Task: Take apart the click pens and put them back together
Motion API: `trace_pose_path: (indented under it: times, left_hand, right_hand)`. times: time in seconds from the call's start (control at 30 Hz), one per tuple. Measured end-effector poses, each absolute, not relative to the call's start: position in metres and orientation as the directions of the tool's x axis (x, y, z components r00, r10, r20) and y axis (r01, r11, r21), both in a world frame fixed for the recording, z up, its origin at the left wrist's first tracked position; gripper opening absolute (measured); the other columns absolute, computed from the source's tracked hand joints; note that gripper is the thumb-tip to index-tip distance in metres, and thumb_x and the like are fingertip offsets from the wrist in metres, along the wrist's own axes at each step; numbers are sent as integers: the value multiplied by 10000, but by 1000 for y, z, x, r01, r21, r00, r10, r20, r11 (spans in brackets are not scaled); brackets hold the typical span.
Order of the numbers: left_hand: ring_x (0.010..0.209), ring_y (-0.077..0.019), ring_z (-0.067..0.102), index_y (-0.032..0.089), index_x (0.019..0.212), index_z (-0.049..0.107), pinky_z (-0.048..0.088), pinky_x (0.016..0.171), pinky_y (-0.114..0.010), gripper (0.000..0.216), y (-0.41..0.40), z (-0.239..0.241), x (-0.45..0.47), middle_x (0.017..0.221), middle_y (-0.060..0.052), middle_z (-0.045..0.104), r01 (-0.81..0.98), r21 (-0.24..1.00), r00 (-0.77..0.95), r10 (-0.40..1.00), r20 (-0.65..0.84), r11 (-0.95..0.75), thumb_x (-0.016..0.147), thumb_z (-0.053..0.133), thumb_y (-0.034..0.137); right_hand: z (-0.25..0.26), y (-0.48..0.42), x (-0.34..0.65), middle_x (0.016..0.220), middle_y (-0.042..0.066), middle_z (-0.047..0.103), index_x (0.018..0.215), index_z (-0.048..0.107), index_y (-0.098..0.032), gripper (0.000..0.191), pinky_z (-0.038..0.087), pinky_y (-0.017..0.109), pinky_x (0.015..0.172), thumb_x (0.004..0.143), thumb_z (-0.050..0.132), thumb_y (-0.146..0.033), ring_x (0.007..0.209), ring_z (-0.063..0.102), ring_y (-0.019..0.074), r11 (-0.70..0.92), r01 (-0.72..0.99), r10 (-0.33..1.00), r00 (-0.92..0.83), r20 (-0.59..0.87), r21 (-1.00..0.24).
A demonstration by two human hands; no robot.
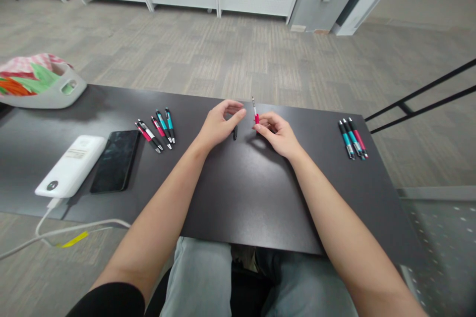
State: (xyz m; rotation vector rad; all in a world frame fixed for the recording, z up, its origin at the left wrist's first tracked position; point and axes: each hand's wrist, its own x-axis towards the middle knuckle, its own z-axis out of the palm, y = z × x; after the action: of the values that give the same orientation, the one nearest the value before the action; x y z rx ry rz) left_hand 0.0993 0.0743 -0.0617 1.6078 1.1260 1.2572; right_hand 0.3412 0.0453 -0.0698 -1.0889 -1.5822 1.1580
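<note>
My right hand (277, 133) pinches the red barrel (256, 118) of a pen taken apart, between thumb and fingers. A thin pale refill (254, 105) stands out of that barrel, pointing up and away from me. Just to the left, my left hand (222, 122) is curled with its thumb near the forefinger. A short black pen part (235, 132) pokes out under the left thumb, seemingly held by the fingers; most of it is hidden. The hands are close together but apart, over the far middle of the dark table (238, 198).
Left of my hands lie several red, blue and black pens (159, 128). Several more pens (353, 138) lie at the right end. A black phone (115, 161), a white power bank (72, 166) with a cable (85, 227), and a white basket (70, 90) of cloths occupy the left.
</note>
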Motion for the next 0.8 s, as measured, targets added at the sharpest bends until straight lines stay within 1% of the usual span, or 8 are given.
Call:
trace_pose_path:
  times: [0.07, 0.13, 0.23, 0.37, 0.47, 0.57, 0.67, 0.8]
  left_hand:
    - [1050, -310, 755, 255, 1101, 889, 581, 1030, -441, 363, 79, -68, 88, 1173, -106, 837, 386, 894, 164, 970, 177, -228, 845, 1029, 470]
    - [1153, -378, 713, 279, 1149, 906, 549, 1135, -536, 558, 81, -68, 77, 1270, -124, 788, 559, 805, 219, 972, 88, -199, 684, 1124, 499]
    - [1259, -440, 662, 317, 1229, 907, 494, 1227, -636, 790, 79, -59, 64, 1371, -129, 702, 682, 700, 296, 955, -3, -210, 517, 1190, 508]
    - [1288, -451, 648, 325, 1143, 911, 461, 1244, -656, 622, 76, -53, 61, 1316, -112, 721, 695, 667, 361, 933, -4, -266, 592, 1169, 451]
    - [1174, -382, 697, 293, 1064, 880, 525, 1170, -550, 553, 77, -56, 69, 1179, -91, 794, 523, 795, 374, 921, 111, -308, 617, 1168, 446]
    - [947, -259, 747, 268, 1174, 829, 603, 937, -390, 589, 78, -57, 79, 1101, -73, 831, 146, 955, 316, 927, 204, -260, 703, 1134, 448]
    - [863, -202, 780, 265, 1272, 773, 615, 823, -319, 677, 78, -50, 87, 1098, -67, 863, -135, 979, 237, 954, 182, -153, 714, 1138, 380]
    - [937, -195, 833, 278, 1277, 752, 642, 847, -280, 620, 77, -40, 91, 1070, -52, 890, -287, 956, 135, 985, 110, -67, 773, 1114, 295]
  right_hand:
    - [-71, 46, 341, 1067, 51, 812, 1112, 791, -346, 509, 649, 499, 984, 861, 1001, -736, 1023, 767, 312, 179, 138, 962, -233, 144, -974]
    - [-71, 46, 341, 1044, 52, 800, 1114, 782, -330, 519, 640, 485, 953, 847, 1025, -702, 998, 756, 306, 178, 118, 962, -230, 147, -977]
    - [-69, 46, 340, 1030, 50, 791, 1105, 773, -320, 508, 624, 462, 921, 847, 1040, -668, 964, 741, 290, 176, 92, 960, -238, 150, -980]
    - [-66, 46, 337, 1004, 48, 792, 1089, 765, -313, 585, 624, 456, 909, 792, 1048, -731, 947, 733, 289, 160, 110, 965, -227, 132, -981]
    - [-66, 46, 337, 995, 46, 794, 1077, 767, -315, 619, 632, 463, 907, 768, 1042, -775, 952, 736, 296, 150, 136, 971, -207, 120, -979]
    - [-67, 46, 338, 1001, 47, 791, 1081, 783, -327, 582, 630, 477, 907, 796, 1026, -772, 958, 732, 300, 164, 145, 969, -208, 132, -976]
    - [-69, 46, 340, 998, 41, 782, 1086, 801, -361, 496, 623, 500, 918, 870, 973, -773, 939, 720, 296, 186, 148, 963, -225, 151, -971]
    - [-68, 46, 340, 967, 29, 776, 1053, 808, -398, 456, 624, 518, 908, 851, 990, -764, 906, 707, 299, 189, 158, 964, -217, 153, -969]
